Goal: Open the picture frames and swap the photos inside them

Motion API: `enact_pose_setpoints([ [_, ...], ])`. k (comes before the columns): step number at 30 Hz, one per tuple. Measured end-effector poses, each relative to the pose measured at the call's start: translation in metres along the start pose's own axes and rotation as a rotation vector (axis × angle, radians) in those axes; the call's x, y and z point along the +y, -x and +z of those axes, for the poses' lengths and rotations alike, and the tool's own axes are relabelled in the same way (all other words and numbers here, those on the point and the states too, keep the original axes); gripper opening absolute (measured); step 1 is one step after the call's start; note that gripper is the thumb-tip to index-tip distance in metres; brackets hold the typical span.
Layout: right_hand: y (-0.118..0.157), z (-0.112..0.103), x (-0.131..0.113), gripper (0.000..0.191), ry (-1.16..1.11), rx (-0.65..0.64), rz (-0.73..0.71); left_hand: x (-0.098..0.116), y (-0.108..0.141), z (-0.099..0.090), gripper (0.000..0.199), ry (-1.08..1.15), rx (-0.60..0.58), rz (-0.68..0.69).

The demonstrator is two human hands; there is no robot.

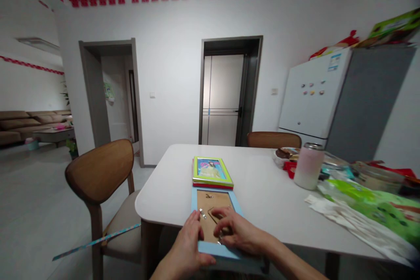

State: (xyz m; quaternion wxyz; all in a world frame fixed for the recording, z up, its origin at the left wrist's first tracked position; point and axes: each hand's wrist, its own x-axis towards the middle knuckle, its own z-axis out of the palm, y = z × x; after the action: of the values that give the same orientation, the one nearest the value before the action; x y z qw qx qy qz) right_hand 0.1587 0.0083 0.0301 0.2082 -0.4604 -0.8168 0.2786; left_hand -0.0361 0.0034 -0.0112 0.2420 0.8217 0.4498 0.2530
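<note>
A light blue picture frame (194,197) lies back side up at the table's near edge, its brown backing board (216,201) facing me. Small metal fittings (202,213) sit on the board, and a thin bent line shows near its middle. My left hand (188,245) grips the frame's left side, thumb along the near edge. Over the lower right of the board, my right hand (234,229) has its fingers curled in; a bit of metal shows by its thumb, but what the fingertips hold is hidden. Just beyond lies a stack of frames, a yellow-green picture frame (197,170) on top.
The white table (256,179) carries a pink-and-white bottle (309,166), a green package (377,205) and white cloth-like material (348,223) at right. Wooden chairs stand at the left (101,170) and far side (274,139). A patterned strip (98,240) crosses the left chair.
</note>
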Motion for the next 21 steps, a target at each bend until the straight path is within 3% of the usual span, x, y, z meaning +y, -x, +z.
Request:
enact_pose_setpoints([
  [4,0.004,0.009,-0.004,0.015,0.047,0.104,0.004,0.001,-0.001,0.001,0.043,-0.006,-0.003,-0.002],
  [9,0.002,0.014,0.004,0.041,0.181,0.279,0.161,0.001,-0.003,-0.001,0.051,0.000,-0.013,0.024],
  [16,-0.006,0.005,0.007,0.041,0.238,0.403,0.210,-0.001,-0.005,0.000,0.091,0.130,-0.009,0.005],
  [18,-0.008,0.000,0.000,0.037,0.234,0.427,0.206,0.004,-0.006,-0.002,0.086,0.278,0.053,-0.010],
  [21,-0.014,-0.002,-0.019,0.034,0.217,0.458,0.183,0.013,-0.011,-0.009,0.057,0.632,0.243,-0.160],
])
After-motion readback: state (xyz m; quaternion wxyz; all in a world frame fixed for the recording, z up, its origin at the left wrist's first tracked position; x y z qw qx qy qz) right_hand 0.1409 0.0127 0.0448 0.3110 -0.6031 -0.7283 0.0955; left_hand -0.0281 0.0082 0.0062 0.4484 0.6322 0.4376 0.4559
